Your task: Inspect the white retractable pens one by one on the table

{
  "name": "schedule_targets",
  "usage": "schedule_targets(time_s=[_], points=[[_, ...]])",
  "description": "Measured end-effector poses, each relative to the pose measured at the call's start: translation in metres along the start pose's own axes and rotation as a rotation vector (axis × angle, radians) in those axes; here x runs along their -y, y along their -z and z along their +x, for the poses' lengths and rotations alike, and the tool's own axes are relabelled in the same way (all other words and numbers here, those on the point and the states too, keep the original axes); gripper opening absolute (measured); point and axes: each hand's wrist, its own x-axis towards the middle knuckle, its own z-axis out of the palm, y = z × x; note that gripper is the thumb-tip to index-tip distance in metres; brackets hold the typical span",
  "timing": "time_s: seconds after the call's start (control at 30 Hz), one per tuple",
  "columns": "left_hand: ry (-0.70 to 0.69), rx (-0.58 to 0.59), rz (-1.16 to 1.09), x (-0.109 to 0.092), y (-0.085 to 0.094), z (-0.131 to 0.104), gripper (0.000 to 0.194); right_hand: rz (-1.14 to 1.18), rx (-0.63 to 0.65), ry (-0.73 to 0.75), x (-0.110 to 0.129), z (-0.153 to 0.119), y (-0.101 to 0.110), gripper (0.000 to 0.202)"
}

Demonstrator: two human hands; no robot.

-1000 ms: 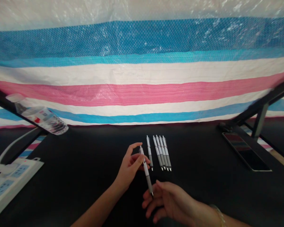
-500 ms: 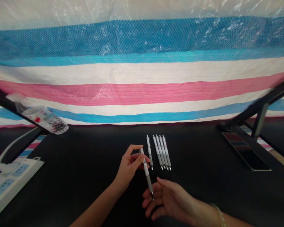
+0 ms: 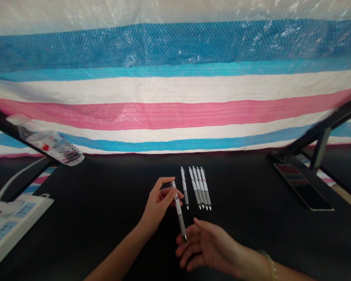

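A white pen with a grey grip [image 3: 179,216] is held near its top by my left hand [image 3: 160,201], the index finger at its upper end. Its tip points down toward the fingers of my right hand [image 3: 206,246]. That hand is palm up with its fingers apart and loosely curled, just below the tip; whether they touch cannot be made out. Beyond my hands, a single similar pen [image 3: 184,188] lies on the black table [image 3: 111,187]. To its right several more pens [image 3: 200,188] lie side by side, tips toward me.
A phone [image 3: 302,186] lies at the right beside a black metal frame [image 3: 320,146]. At the left are a clear bottle [image 3: 57,146] and a white power strip [image 3: 14,222] with a cable. A striped sheet [image 3: 175,89] hangs behind the table.
My left hand has shifted slightly left and up with the pen, whose tip has moved left and a little up. My right hand has hardly moved.
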Motion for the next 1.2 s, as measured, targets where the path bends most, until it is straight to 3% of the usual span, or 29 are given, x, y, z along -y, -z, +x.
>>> schedule_targets(time_s=[0.37, 0.57, 0.7, 0.8, 0.9, 1.03, 1.13, 1.2], points=[[-0.024, -0.076, 0.003, 0.006, 0.003, 0.006, 0.051, -0.07, -0.006, 0.01, 0.002, -0.003, -0.005, 0.053], [-0.219, -0.203, 0.263, 0.015, 0.014, 0.016, 0.058, -0.142, -0.021, 0.031, 0.004, -0.006, -0.01, 0.045], [-0.327, -0.162, 0.432, 0.02, 0.022, 0.022, 0.063, -0.169, -0.015, 0.034, 0.004, -0.006, -0.011, 0.042], [-0.374, -0.093, 0.531, 0.018, 0.023, 0.022, 0.047, -0.251, -0.016, 0.067, 0.006, -0.007, -0.012, 0.038], [-0.463, -0.05, 0.68, 0.017, 0.019, 0.019, 0.038, -0.552, -0.086, 0.215, 0.015, -0.011, -0.015, 0.03], [-0.54, 0.082, 0.832, 0.02, 0.013, 0.01, 0.048, -1.397, -0.332, 0.69, 0.038, -0.019, -0.015, 0.018], [-0.572, 0.195, 0.943, 0.02, 0.011, 0.005, 0.058, -1.987, -0.39, 0.889, 0.05, -0.021, -0.008, 0.034], [-0.609, 0.27, 1.031, 0.019, 0.011, 0.004, 0.063, -2.263, -0.42, 0.91, 0.052, -0.019, -0.001, 0.041]])
